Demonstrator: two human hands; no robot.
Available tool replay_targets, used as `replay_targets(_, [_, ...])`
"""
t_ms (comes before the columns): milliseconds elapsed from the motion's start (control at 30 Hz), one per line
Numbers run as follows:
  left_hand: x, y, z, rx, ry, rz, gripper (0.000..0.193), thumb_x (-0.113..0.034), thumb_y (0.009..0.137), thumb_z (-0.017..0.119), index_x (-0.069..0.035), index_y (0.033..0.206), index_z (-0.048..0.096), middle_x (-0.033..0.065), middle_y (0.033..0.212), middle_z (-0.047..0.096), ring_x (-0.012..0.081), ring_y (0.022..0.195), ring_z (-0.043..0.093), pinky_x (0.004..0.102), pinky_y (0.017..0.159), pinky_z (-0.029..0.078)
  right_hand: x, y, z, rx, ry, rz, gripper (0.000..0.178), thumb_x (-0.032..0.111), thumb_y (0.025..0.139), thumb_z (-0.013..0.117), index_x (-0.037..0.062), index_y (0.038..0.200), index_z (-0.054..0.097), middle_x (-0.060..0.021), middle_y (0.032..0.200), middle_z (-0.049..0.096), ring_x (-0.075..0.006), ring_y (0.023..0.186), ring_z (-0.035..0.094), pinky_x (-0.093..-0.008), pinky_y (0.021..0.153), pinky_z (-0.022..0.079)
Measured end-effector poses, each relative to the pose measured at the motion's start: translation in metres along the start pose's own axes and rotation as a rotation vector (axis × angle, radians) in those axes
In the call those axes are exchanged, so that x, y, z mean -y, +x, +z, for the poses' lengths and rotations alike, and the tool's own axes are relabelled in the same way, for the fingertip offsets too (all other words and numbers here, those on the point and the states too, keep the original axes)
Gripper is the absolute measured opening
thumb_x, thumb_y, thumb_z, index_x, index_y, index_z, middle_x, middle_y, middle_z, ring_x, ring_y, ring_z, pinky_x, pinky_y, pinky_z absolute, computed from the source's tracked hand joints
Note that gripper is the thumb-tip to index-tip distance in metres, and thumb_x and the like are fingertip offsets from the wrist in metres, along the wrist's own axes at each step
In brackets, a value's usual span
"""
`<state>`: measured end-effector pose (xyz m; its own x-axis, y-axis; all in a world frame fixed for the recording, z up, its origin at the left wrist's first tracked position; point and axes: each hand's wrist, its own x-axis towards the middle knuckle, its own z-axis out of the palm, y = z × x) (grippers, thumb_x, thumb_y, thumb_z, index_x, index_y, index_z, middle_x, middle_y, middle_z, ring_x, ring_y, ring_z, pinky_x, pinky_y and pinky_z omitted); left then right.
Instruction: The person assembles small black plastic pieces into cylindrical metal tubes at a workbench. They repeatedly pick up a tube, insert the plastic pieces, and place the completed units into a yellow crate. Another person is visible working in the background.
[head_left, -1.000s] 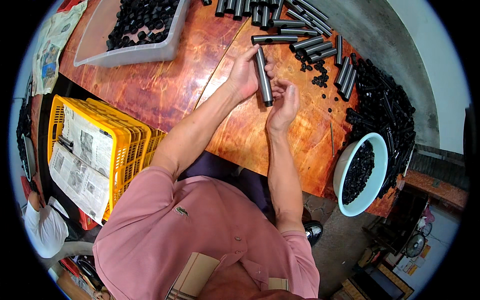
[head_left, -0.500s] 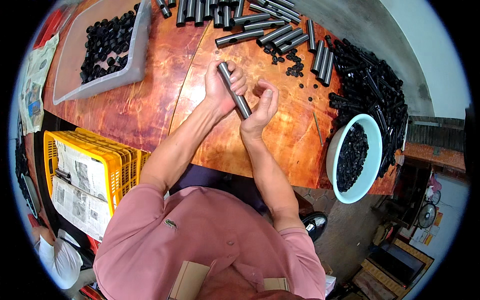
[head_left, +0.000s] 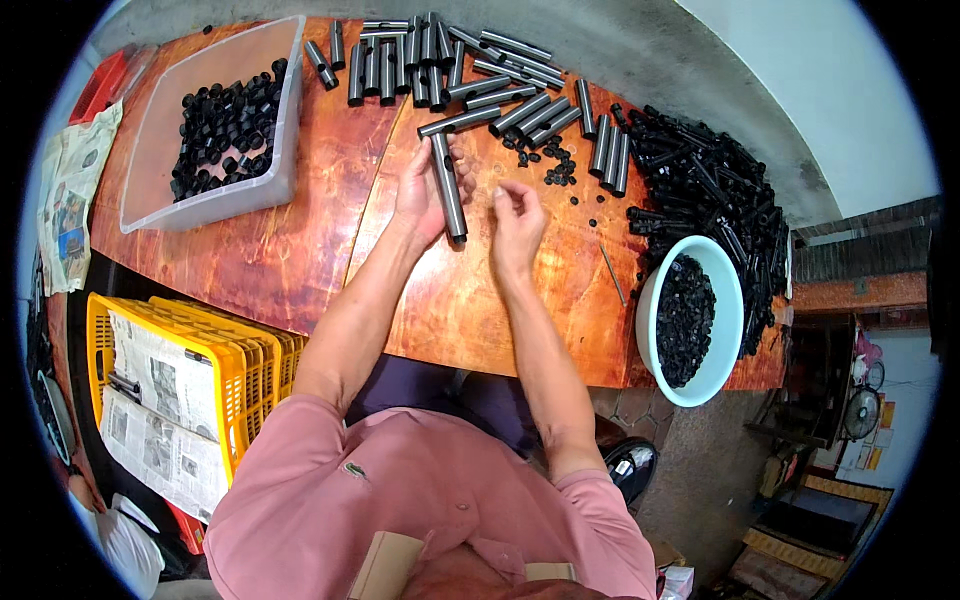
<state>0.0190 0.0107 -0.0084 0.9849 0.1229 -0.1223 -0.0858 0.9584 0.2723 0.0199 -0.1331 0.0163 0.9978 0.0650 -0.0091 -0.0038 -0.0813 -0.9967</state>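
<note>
A grey metal tube (head_left: 448,190) with a dark slot near its upper end and a black lower end rests in my left hand (head_left: 415,195). The palm faces up beneath it, and the fingers curl round its right side. To the right, apart from the tube, my right hand (head_left: 518,228) is raised over the table with thumb and fingertips drawn together. Whether something small sits in that pinch is too fine to see. Just beyond the held tube lie several similar loose tubes (head_left: 548,118) and a scatter of small black plugs (head_left: 560,170).
The wooden table (head_left: 330,220) bears a clear plastic bin (head_left: 215,212) of black caps at left. At right are a pale blue basin (head_left: 733,310) of small black parts, a heap of black parts (head_left: 700,180) and a thin rod (head_left: 612,275). A yellow crate (head_left: 250,370) stands nearer, left.
My left hand has opened its palm upward, and the tube now stands steeper with its slot showing. My right hand has come away from the tube's lower end, its fingers closing together.
</note>
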Motion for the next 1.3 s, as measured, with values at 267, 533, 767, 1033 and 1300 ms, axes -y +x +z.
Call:
replay_targets(267, [0.003, 0.001, 0.007, 0.018, 0.002, -0.032, 0.039, -0.047, 0.103, 0.047, -0.014, 0.121, 0.059, 0.0009, 0.083, 0.056, 0.0151, 0.071, 0.055, 0.0287, 0.064, 0.047, -0.01, 0.092, -0.023, -0.155, -0.855, -0.438, 0.023, 0.017, 0.086, 0.071, -0.0021, 0.099, 0.068, -0.0189, 0.098, 0.063, -0.0375, 0.095, 0.062, -0.0463, 0.084, 0.049])
replay_targets(533, [0.001, -0.002, 0.007, 0.022, 0.006, -0.049, 0.04, -0.045, 0.105, 0.043, -0.014, 0.125, 0.058, 0.0006, 0.085, 0.055, 0.0141, 0.072, 0.053, 0.0283, 0.067, 0.046, -0.01, 0.097, -0.051, -0.064, -1.162, -0.486, 0.015, 0.012, 0.088, 0.07, 0.0026, 0.099, 0.074, -0.0172, 0.099, 0.07, -0.0339, 0.095, 0.064, -0.0469, 0.083, 0.048])
replay_targets(767, [0.002, 0.0, 0.006, 0.035, -0.019, -0.064, 0.04, -0.045, 0.104, 0.045, -0.011, 0.12, 0.06, 0.0022, 0.082, 0.057, 0.0158, 0.071, 0.055, 0.0296, 0.065, 0.047, -0.002, 0.092, -0.054, 0.045, -1.314, -0.61, 0.015, 0.01, 0.085, 0.071, 0.0012, 0.096, 0.07, -0.016, 0.093, 0.068, -0.0333, 0.096, 0.062, -0.0468, 0.084, 0.045])
replay_targets(1033, [0.004, -0.003, 0.006, 0.032, 0.052, -0.113, 0.036, -0.033, 0.099, 0.057, -0.01, 0.126, 0.058, 0.0026, 0.087, 0.056, 0.014, 0.073, 0.054, 0.0268, 0.065, 0.048, 0.006, 0.052, -0.036, 0.198, -0.897, -0.542, 0.017, 0.009, 0.088, 0.058, -0.0022, 0.096, 0.068, -0.0198, 0.093, 0.068, -0.0331, 0.088, 0.066, -0.0466, 0.078, 0.051])
replay_targets(1300, [0.002, -0.006, 0.006, 0.03, 0.118, -0.087, 0.033, -0.028, 0.099, 0.058, -0.011, 0.127, 0.056, -0.0007, 0.087, 0.058, 0.0128, 0.071, 0.055, 0.027, 0.063, 0.046, -0.023, 0.02, -0.019, 0.096, -0.585, -0.518, 0.018, 0.008, 0.091, 0.058, -0.0017, 0.102, 0.068, -0.019, 0.096, 0.069, -0.031, 0.087, 0.069, -0.0402, 0.076, 0.054])
